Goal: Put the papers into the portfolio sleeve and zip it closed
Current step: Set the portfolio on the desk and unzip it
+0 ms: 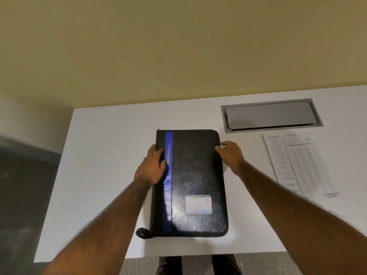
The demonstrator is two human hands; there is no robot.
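Observation:
A black portfolio sleeve (196,175) with a blue stripe and a card window lies closed and flat on the white table (103,155). My left hand (153,165) rests on its left edge, fingers over the spine near the stripe. My right hand (230,155) grips its upper right edge. A loop strap (142,233) sticks out at the sleeve's lower left corner. The papers (299,163), a stack of printed sheets, lie on the table to the right, apart from the sleeve and from both hands.
A grey cable hatch (270,116) is set into the table behind the papers. The table's near edge runs just below the sleeve; my legs and a grey floor (198,264) show under it. A yellow wall stands behind.

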